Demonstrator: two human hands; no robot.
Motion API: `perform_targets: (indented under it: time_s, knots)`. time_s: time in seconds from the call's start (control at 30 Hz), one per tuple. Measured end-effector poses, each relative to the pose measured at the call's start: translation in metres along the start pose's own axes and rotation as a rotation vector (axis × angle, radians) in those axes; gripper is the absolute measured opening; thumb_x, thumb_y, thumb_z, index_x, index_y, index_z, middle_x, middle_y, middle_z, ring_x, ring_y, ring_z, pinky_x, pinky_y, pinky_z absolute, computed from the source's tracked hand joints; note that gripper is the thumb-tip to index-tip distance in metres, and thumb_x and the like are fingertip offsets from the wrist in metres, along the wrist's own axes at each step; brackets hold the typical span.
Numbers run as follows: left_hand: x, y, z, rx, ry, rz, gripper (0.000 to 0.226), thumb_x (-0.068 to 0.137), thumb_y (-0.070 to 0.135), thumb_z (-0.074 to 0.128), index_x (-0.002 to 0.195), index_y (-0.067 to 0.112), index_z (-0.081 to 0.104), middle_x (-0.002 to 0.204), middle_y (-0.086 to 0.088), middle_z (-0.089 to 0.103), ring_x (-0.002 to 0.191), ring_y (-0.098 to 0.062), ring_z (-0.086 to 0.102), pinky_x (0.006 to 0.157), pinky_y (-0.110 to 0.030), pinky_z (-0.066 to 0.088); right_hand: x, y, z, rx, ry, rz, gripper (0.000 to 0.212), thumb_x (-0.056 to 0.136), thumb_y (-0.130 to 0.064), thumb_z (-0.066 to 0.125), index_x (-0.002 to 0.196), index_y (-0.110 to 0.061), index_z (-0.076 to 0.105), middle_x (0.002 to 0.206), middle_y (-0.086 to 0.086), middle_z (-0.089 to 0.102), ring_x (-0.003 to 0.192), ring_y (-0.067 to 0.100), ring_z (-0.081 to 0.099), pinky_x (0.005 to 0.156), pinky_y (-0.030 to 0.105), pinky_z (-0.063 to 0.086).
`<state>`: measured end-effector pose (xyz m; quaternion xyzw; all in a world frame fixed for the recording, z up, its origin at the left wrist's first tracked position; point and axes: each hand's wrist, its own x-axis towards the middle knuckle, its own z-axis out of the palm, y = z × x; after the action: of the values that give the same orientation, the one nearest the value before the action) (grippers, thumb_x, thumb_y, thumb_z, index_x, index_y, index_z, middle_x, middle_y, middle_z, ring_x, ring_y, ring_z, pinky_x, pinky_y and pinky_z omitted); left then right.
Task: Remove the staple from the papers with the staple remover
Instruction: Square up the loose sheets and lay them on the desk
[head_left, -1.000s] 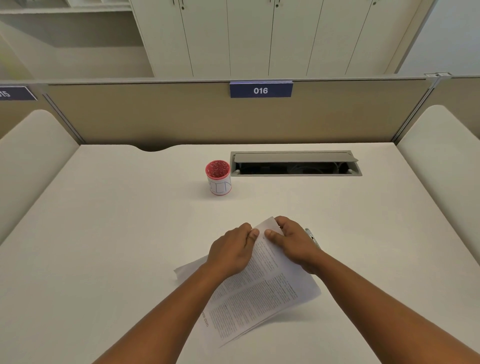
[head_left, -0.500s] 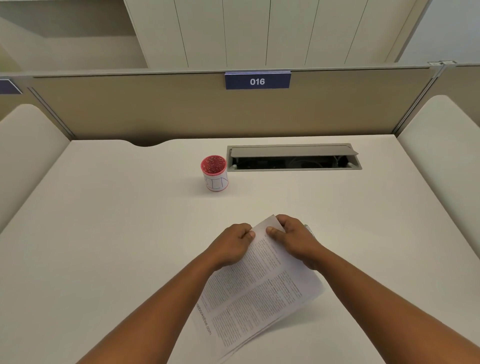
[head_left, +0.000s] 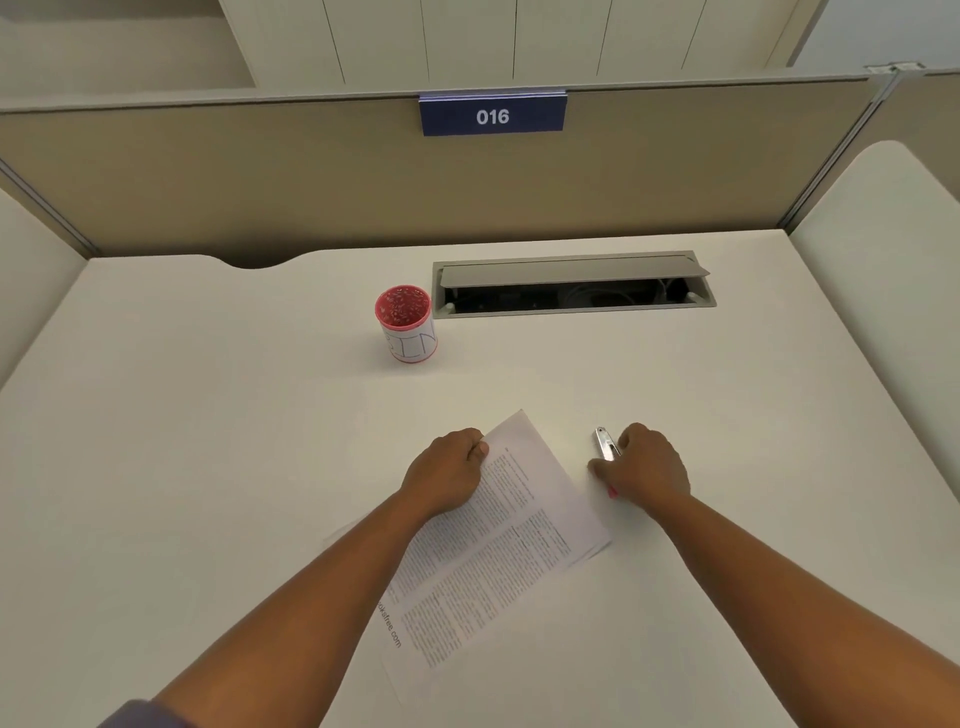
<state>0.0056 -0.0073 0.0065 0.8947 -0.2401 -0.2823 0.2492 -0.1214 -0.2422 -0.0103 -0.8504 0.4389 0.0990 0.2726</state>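
Observation:
The printed papers (head_left: 519, 525) lie slanted on the white desk (head_left: 208, 441) in the middle. My left hand (head_left: 447, 473) pinches their upper left edge near the top corner, fingers curled. The staple itself is too small to see. Just right of the papers lies the staple remover (head_left: 605, 444), a slim silver tool with a pink end showing under my palm. My right hand (head_left: 649, 467) is over it, fingers and thumb curled round its body, with the silver tip sticking out toward the far side.
A red-rimmed white cup (head_left: 408, 325) filled with small bits stands behind the papers. An open grey cable hatch (head_left: 571, 283) is set into the desk's back. A beige partition (head_left: 311, 182) with a 016 sign closes off the far edge.
My right hand left the papers' top corner and moved right onto the staple remover. My left hand stays on the papers, which have settled flatter on the desk.

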Motion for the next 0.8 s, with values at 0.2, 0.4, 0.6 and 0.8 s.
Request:
perform_targets:
  time_s: [0.2, 0.4, 0.6, 0.8]
  knots:
    - [0.007, -0.003, 0.005, 0.019, -0.020, 0.013, 0.035, 0.108, 0.035, 0.036, 0.076, 0.025, 0.046, 0.079, 0.004, 0.060, 0.081, -0.025, 0.062, 0.065, -0.034, 0.041, 0.005, -0.014, 0.006, 0.377, -0.109, -0.078, 0.017, 0.082, -0.021, 0.072, 0.089, -0.011, 0.061, 0.070, 0.003, 0.071, 0.061, 0.019, 0.069, 0.064, 0.036, 0.054]
    - [0.009, -0.006, 0.009, 0.034, -0.021, 0.021, 0.035, 0.108, 0.036, 0.036, 0.077, 0.025, 0.047, 0.080, 0.005, 0.061, 0.080, -0.024, 0.062, 0.064, -0.034, 0.041, 0.006, -0.046, 0.000, 1.222, -0.428, 0.010, 0.020, 0.093, -0.014, 0.071, 0.110, -0.005, 0.064, 0.102, 0.014, 0.070, 0.091, 0.027, 0.071, 0.076, 0.035, 0.061]
    - [0.011, -0.007, 0.012, 0.025, -0.037, 0.029, 0.035, 0.107, 0.036, 0.037, 0.074, 0.027, 0.045, 0.078, 0.006, 0.060, 0.078, -0.022, 0.060, 0.061, -0.032, 0.038, 0.005, -0.063, -0.001, 1.348, -0.505, 0.028, 0.023, 0.097, -0.009, 0.065, 0.118, -0.003, 0.061, 0.107, 0.014, 0.075, 0.098, 0.028, 0.072, 0.091, 0.042, 0.060]
    - [0.012, -0.006, 0.013, 0.032, -0.048, 0.033, 0.033, 0.107, 0.037, 0.037, 0.079, 0.024, 0.049, 0.077, 0.005, 0.060, 0.076, -0.022, 0.060, 0.060, -0.032, 0.038, 0.002, -0.071, 0.003, 1.182, -0.502, -0.042, 0.029, 0.096, -0.008, 0.066, 0.124, -0.004, 0.058, 0.109, 0.014, 0.074, 0.096, 0.028, 0.071, 0.084, 0.041, 0.061]
